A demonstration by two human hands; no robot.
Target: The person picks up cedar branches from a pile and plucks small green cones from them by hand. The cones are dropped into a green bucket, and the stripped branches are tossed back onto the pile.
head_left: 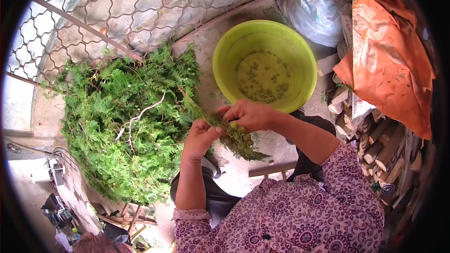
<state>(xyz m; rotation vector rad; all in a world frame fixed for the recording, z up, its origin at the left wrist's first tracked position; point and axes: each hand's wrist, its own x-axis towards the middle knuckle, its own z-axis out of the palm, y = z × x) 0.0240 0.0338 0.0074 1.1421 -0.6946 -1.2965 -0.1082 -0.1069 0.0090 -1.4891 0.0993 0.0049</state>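
Note:
My left hand (200, 137) is closed around a leafy conifer sprig (199, 110), which slants from upper left to lower right across my lap. Round green cones (238, 130) cluster along its lower part. My right hand (251, 115) is at the sprig just above these cones, its fingers curled in a pinch; what lies between the fingertips is hidden. Beyond my right hand stands a yellow-green plastic basin (265, 35), with many small green cones (262, 84) scattered over its bottom. To the left lies a big heap of cut conifer branches (126, 117).
A wavy wire mesh (154, 0) runs behind the heap. At the right are a stuffed white sack (314, 11), an orange plastic sheet (389, 61) and stacked firewood (382, 145). Wooden pieces (131, 218) and a black bag (115, 232) lie at lower left.

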